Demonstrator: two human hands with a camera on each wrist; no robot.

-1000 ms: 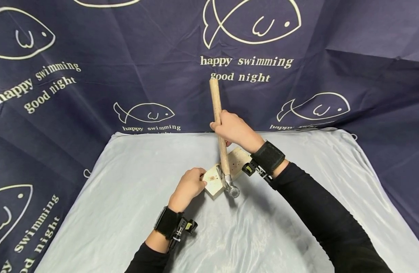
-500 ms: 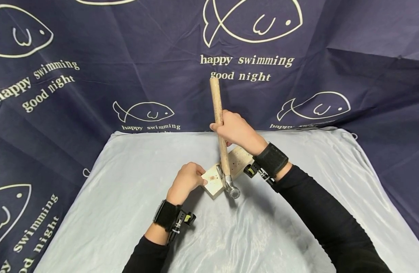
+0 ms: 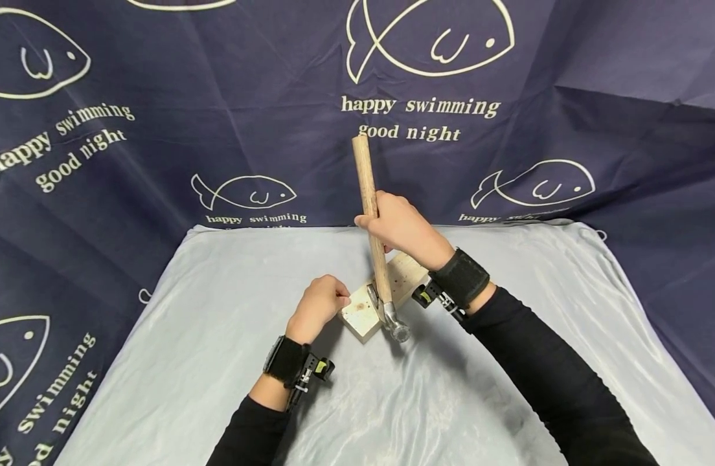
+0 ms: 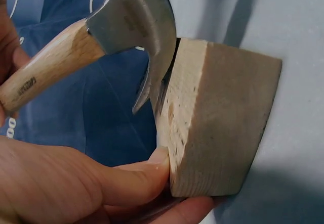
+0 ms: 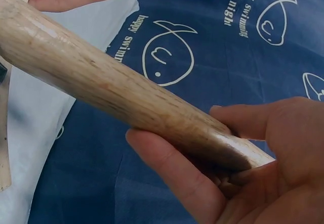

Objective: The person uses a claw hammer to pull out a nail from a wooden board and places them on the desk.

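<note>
A claw hammer (image 3: 379, 259) is gripped head-down at a wooden block (image 3: 360, 317) by the right hand (image 3: 403, 223); the block is pinched by the left hand (image 3: 317, 307).

The head view is brightly lit, with soft shadows cast on the cloth (image 3: 480, 414) at five o'clock. Both wrist views are dimmer; in the right, the hammer handle (image 5: 121, 87) is streaked with glare at ten o'clock.

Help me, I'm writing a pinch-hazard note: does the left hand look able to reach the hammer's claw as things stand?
Probably yes: the left hand grips one end of the wooden block, near the claw, with nothing visible between them; it would likely have to let go first.
</note>
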